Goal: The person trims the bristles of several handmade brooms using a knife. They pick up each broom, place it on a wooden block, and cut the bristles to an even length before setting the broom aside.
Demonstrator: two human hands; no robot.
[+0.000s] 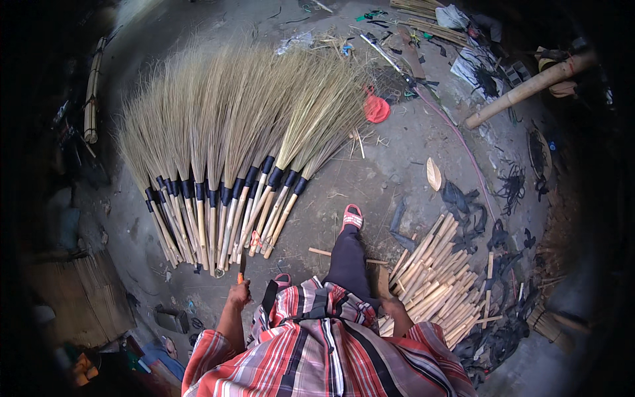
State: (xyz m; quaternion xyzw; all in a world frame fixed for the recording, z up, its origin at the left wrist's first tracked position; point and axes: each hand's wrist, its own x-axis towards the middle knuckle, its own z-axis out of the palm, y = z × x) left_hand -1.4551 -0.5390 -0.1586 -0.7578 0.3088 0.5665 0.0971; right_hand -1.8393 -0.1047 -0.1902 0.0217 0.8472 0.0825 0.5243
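- While a grey box (172, 321) sits toward the floor's (304, 255) lower-left edge (contents too dark to tell), the brooms (245, 119) fan across its upper left.
- Left hand (239, 292): closed around 1 orange-handled knife (241, 278), just below the brooms; probably readying the tool, so moving calls for blade clearance.
- Right hand (395, 311): beside the stick pile (436, 281), lower right; cannot tell its grip.

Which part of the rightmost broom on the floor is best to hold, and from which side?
On the rightmost broom, probably the bare handle, below the dark binding, coming from the right. The handle is straight and slender down to its near end, and the neighbouring brooms lie on its left. The bristles fan out loosely, so they would likely hold poorly.
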